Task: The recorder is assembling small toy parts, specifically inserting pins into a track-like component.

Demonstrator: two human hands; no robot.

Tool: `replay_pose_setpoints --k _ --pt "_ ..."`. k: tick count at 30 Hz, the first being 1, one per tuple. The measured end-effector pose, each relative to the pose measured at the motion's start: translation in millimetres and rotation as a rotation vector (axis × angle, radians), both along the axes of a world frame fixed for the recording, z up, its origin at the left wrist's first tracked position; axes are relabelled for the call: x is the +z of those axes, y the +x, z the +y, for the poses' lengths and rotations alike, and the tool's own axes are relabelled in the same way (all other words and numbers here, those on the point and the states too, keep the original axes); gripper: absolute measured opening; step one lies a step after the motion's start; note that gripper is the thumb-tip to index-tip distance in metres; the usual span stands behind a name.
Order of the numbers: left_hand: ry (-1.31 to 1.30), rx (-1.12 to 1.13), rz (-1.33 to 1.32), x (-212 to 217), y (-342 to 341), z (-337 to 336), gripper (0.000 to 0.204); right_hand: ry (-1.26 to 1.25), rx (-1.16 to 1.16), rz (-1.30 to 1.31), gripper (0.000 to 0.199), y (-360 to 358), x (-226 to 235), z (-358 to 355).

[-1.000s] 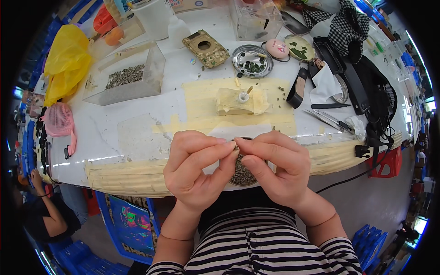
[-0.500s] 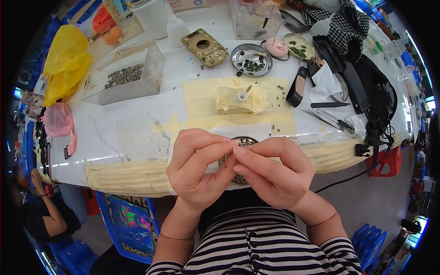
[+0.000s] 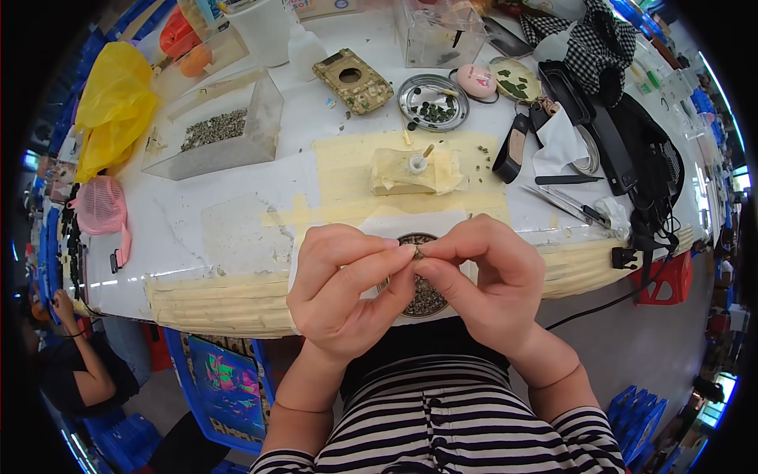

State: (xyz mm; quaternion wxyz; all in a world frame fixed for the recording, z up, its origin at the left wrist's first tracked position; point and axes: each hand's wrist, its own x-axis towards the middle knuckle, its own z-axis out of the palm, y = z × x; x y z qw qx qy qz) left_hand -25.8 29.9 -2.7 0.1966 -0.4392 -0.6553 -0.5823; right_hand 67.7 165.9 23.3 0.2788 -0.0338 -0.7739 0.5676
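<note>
Over a round metal dish (image 3: 426, 302) full of tiny grey-brown parts, my two hands meet fingertip to fingertip. A tiny brownish part (image 3: 418, 253) shows between the fingertips, too small to name. My left hand (image 3: 343, 284) pinches at it with thumb and forefinger, the other fingers curled. From the other side my right hand (image 3: 489, 288) pinches it the same way. White paper (image 3: 316, 237) lies under the dish at the table's near edge. Beyond stands a taped block (image 3: 403, 178) with a small white nozzle and a thin stick on top.
A clear bin (image 3: 213, 158) of grey parts stands left, near a yellow bag (image 3: 114, 103). A camouflage model hull (image 3: 353, 81) and a round tin (image 3: 433, 114) with dark green pieces lie farther back. Tweezers (image 3: 557, 204), a strap and a black bag are on the right.
My right fingertips have shifted slightly right and opened a small gap from the left ones, so the tiny part now shows. More of the dish is visible.
</note>
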Motion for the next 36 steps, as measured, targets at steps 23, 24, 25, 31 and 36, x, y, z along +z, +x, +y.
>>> replay_pose_setpoints --k 23,24,25,31,36 --pt "0.006 0.008 -0.003 0 0 1 0.029 -0.082 0.054 -0.024 0.015 1 5 1" --pt "0.003 0.002 -0.028 0 0 1 0.027 0.252 -0.027 0.043 0.017 1 7 1" --pt "0.001 -0.004 -0.052 -1 0 1 0.025 0.358 -0.054 0.189 0.025 -1 0 -2" --pt "0.036 0.014 -0.074 -3 -1 -1 0.026 0.223 -0.057 0.072 0.03 1 1 -8" --pt "0.044 -0.015 -0.032 0 -2 0 0.029 -0.27 0.131 -0.098 0.023 2 -5 -2"
